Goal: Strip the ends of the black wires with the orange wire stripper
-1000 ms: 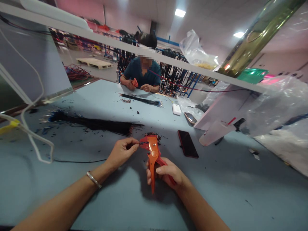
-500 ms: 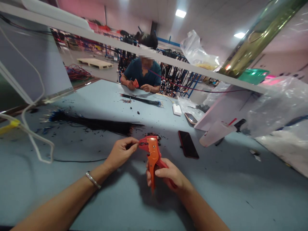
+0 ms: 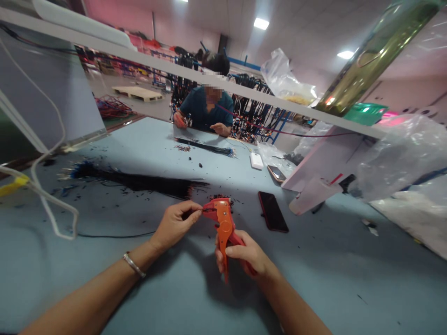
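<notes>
My right hand [image 3: 244, 256] grips the handles of an orange and red wire stripper [image 3: 223, 218], held upright with its jaws facing left. Thumb and fingertips of my left hand [image 3: 179, 223] pinch a thin black wire [image 3: 115, 236] right at the jaws. The wire trails out left of that hand over the table; its tip is hidden at the fingers and jaws. Beyond my left hand lies a long bundle of black wires [image 3: 139, 180] with blue ends at the left and bare copper-coloured ends at the right. Small cut scraps [image 3: 237, 200] lie behind the tool.
A dark phone [image 3: 273, 211] lies right of the stripper. Farther off are another phone [image 3: 277, 173], a white box [image 3: 256, 160] and a second wire bundle [image 3: 206, 145]. A co-worker [image 3: 206, 109] sits across the table. A white cable [image 3: 49, 204] hangs at left; plastic bags [image 3: 405, 153] crowd the right.
The wire stripper and my right hand have shifted slightly right. My left hand keeps its pinch beside the jaws. Across the table, the co-worker's hands and red tool have moved apart.
</notes>
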The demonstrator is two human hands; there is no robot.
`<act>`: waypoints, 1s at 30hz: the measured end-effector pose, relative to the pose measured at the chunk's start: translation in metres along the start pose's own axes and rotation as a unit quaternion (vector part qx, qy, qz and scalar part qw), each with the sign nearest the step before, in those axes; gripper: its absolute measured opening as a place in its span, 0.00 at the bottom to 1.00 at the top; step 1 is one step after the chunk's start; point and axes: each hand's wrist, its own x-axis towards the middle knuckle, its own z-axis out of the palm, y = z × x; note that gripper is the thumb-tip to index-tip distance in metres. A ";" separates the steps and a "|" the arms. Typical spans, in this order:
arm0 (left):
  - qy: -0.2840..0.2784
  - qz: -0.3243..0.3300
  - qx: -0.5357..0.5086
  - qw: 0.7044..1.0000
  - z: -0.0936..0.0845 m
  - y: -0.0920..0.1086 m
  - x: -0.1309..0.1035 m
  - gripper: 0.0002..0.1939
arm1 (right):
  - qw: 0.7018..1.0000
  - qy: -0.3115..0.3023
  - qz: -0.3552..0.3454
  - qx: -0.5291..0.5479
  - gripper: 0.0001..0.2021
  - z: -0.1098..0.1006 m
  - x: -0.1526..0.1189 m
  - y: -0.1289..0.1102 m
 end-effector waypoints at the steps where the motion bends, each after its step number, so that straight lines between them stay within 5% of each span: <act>1: -0.001 0.000 -0.002 1.000 0.000 0.000 0.000 0.11 | 1.000 0.000 -0.001 -0.002 0.13 0.000 0.000 0.001; 30: -0.016 -0.055 -0.064 0.996 0.005 0.000 -0.002 0.11 | 0.996 0.039 -0.030 -0.071 0.15 0.003 0.005 0.016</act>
